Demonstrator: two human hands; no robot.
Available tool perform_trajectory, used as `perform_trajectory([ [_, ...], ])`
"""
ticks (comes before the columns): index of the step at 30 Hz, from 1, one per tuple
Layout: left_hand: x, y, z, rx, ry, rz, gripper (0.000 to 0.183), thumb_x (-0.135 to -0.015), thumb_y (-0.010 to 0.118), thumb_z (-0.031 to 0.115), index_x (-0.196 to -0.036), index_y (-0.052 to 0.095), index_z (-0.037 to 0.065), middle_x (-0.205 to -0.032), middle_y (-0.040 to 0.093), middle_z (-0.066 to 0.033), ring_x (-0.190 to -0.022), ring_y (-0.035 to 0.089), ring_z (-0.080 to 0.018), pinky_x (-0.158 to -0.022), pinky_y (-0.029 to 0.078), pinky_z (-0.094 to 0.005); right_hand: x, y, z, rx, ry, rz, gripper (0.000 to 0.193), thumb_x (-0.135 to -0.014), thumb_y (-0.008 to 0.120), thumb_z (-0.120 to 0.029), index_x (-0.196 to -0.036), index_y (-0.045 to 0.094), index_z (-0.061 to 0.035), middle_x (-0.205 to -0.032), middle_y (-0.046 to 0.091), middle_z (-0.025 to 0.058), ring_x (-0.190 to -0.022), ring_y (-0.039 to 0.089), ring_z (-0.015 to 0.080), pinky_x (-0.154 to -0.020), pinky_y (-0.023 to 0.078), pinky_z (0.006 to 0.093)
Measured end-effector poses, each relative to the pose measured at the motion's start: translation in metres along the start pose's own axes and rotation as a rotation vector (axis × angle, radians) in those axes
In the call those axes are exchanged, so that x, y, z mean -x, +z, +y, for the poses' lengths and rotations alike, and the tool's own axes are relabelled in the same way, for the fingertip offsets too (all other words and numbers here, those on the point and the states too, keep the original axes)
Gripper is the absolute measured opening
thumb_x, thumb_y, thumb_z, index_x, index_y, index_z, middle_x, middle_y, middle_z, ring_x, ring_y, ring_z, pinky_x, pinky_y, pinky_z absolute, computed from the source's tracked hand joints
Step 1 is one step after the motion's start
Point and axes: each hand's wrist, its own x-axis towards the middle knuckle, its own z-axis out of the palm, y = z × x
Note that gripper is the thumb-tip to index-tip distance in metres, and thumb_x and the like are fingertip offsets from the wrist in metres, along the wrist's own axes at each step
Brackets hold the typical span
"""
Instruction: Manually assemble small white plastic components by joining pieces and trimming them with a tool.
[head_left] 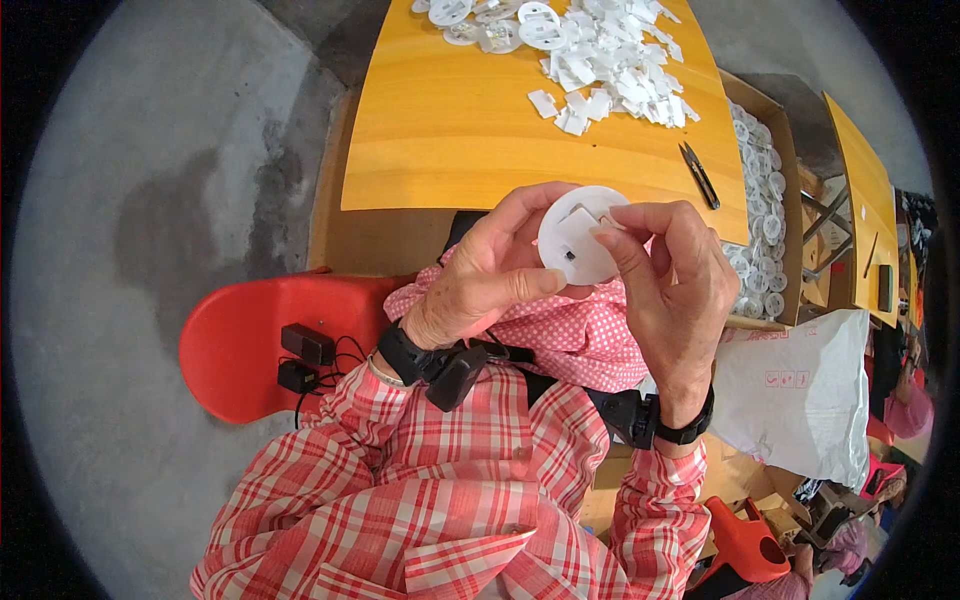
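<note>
In front of my lap I hold a round white plastic disc (553, 240) above the near edge of the table. My left hand (478, 272) is closed around its left side, thumb on the lower rim and fingers behind. A flat white rectangular piece (576, 228) lies on the disc's face, with a small dark square spot below it. My right hand (685, 275) pinches with thumb and forefinger at the disc's upper right, by the corner of that piece. What sits between those fingertips is too small to make out.
The yellow wooden table (450, 140) bears a heap of white rectangular pieces (625, 75), several white discs (540, 27) and black thread snips (699, 176). On the right are a cardboard box (790, 210) of discs and a white sack (800, 390). A red chair (235, 345) holds black adapters (308, 344).
</note>
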Motion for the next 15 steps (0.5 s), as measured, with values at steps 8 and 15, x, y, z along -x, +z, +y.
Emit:
perform_trajectory([
  [8, 0.002, 0.003, 0.002, 0.006, -0.021, -0.005, 0.064, -0.081, 0.065, 0.005, -0.135, 0.031, 0.006, -0.128, 0.044, -0.0106, -0.120, 0.046, -0.0237, -0.097, 0.046, -0.0419, 0.006, 0.002, 0.000, 0.075, -0.009, 0.009, 0.013, -0.068, 0.072, -0.006, -0.075, 0.062, -0.0081, -0.065, 0.053, 0.0029, -0.058, 0.052, 0.0208, -0.056, 0.037, 0.0319],
  [15, -0.001, 0.003, -0.004, -0.134, 0.084, -0.006, 0.046, -0.086, 0.062, 0.009, -0.124, 0.037, 0.003, -0.119, 0.047, -0.0102, -0.109, 0.052, -0.0207, -0.090, 0.051, -0.0361, 0.011, 0.009, 0.000, 0.136, -0.035, 0.064, 0.018, -0.068, 0.073, -0.007, -0.080, 0.060, -0.0069, -0.075, 0.055, 0.0051, -0.063, 0.054, 0.0231, -0.058, 0.039, 0.0332],
])
